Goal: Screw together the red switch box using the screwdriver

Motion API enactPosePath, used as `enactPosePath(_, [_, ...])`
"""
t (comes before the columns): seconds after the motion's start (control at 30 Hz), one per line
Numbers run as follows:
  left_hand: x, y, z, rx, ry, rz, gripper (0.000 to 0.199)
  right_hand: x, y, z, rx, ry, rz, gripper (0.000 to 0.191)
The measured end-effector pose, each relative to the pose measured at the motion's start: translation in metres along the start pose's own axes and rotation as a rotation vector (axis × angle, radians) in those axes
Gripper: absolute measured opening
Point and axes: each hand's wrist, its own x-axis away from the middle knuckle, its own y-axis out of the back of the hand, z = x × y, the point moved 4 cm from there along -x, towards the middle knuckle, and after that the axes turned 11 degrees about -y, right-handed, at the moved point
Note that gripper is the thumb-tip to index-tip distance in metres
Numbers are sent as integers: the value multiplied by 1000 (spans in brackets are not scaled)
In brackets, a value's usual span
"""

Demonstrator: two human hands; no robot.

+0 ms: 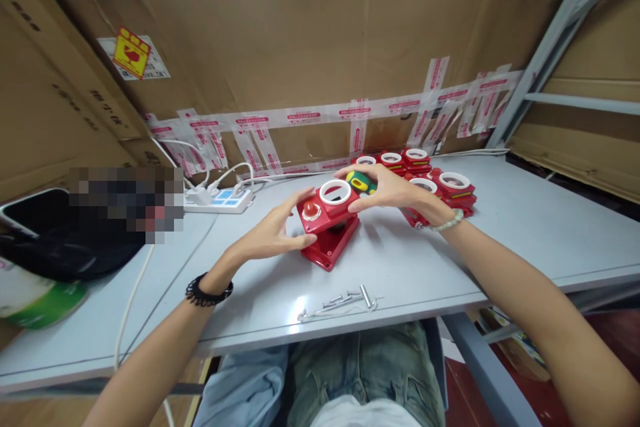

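A red alarm-box cover [327, 215] with a white ring and a round red button is tilted above its red base [327, 255], which rests on the table. My left hand [273, 230] grips the cover's left edge, thumb at its lower corner. On the right edge, my right hand [387, 188] closes with thumb and fingers. A green and yellow tool handle [361, 182] shows inside the curve of that hand; I cannot tell whether it is gripped. Between cover and base there is a dark gap. Several metal screws and pins [345, 298] lie near the table's front edge.
More red boxes with white rings [455, 187] stand behind my right forearm, with another row [391, 160] farther back. A white power strip [220, 200] with plugged cables is at the left, beside a black bag [95, 253]. Taped cardboard [310, 47] walls the back.
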Motion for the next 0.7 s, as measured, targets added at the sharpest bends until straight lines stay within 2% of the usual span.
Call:
enactPosePath(0.1, [-1,7,0,14,-15,-202,75,4,10,4,-150,-53,-81,63])
enactPosePath(0.2, [-3,2,-2,-53,-9,-357,61,11,19,11,-312,-98,-212,60])
enactPosePath(0.27, [-6,-10,-7,-131,-4,-325,56,15,23,16,-361,-116,-290,57])
enactPosePath(0.37, [-15,-28,-14,-197,-52,-188,48,19,25,20,-366,-137,-344,56])
enactPosePath(0.43, [-21,-32,-15,-214,-50,-178,44,19,25,19,-368,-154,-361,57])
enactPosePath(0.53, [-28,-29,-6,-157,9,-221,36,18,24,16,-358,-173,-368,56])
enactPosePath(0.6, [-29,-23,2,-37,42,-263,34,17,24,15,-354,-171,-377,55])
enactPosePath(0.7, [-21,-6,12,186,81,-374,41,17,27,12,-377,-155,-401,52])
